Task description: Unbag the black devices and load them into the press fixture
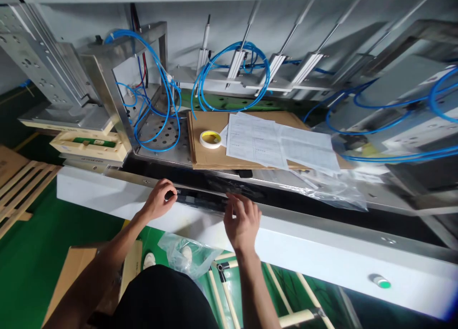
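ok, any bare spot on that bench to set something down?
Bare brown cardboard sheet left of and below the yellow tape roll. White front ledge between right hand and green button. Crowded: white papers, blue hoses, crumpled clear plastic bag.

So both hands sit at the counter's [307, 252] front edge, left hand [157, 201] and right hand [242, 221] on either end of a long strip [200, 198]. Behind that there's a cardboard sheet [207, 150] with a tape roll [211, 139] on it and papers [279, 145] to the roll's right. Hoses [157, 104] loop behind, and a plastic bag [329, 188] lies right of the strip.
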Motion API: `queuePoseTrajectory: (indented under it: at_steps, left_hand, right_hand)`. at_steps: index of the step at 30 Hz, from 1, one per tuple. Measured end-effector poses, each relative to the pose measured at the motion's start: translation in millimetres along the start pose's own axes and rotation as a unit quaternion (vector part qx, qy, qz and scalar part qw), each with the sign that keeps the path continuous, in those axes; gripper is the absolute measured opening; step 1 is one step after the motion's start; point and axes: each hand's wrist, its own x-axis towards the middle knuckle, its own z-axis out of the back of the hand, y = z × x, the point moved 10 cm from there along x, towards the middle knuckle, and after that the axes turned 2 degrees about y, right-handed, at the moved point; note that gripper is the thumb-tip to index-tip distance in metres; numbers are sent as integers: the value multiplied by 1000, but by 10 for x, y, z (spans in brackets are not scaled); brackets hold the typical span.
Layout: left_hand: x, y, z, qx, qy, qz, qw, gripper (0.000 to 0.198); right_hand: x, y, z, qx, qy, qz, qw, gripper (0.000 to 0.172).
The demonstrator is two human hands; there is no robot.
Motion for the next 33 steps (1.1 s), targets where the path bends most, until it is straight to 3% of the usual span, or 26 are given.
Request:
queuePoseTrajectory:
  at_steps: [2,5,7,10,16,19,22,27,31,33]
  left_hand:
    - [13,7,-9,-7,6,3,1000,11]
    - [29,21,-18,-8,20,4,1000,13]
    - [38,19,-17,-4,33,-2,999,14]
    - [30,-26,0,10,56,-19,998,14]
    - [-149,-354,93,160,54,-83,982,18]
    - [-320,-578,-22,261,60,-144,953,46]
    - [-448,-701,-175,318,59,-189,927,41]
    - [-385,-700,-251,312,87,-197,926,38]
    - [-259,-692,-226,277,142,-185,932,40]
    - [-214,-656,-220,256,171,-163,937,40]
  right_hand:
    - [-95,254,-21,18,-15,18,1000,21]
    - [-246,686,-334,27,55,105,993,38]
    - [-303,753,-533,5,91,117,989,50]
    - [-316,651,-660,5,118,102,988,44]
    - [-337,607,-572,22,166,112,980,39]
    - [-350,650,-524,7,179,112,977,40]
    - [-330,687,-465,-2,177,117,977,43]
    - [-289,727,-315,11,146,130,981,48]
    - [-294,719,-227,-6,113,121,986,28]
    - [-281,694,-216,-9,112,110,988,27]
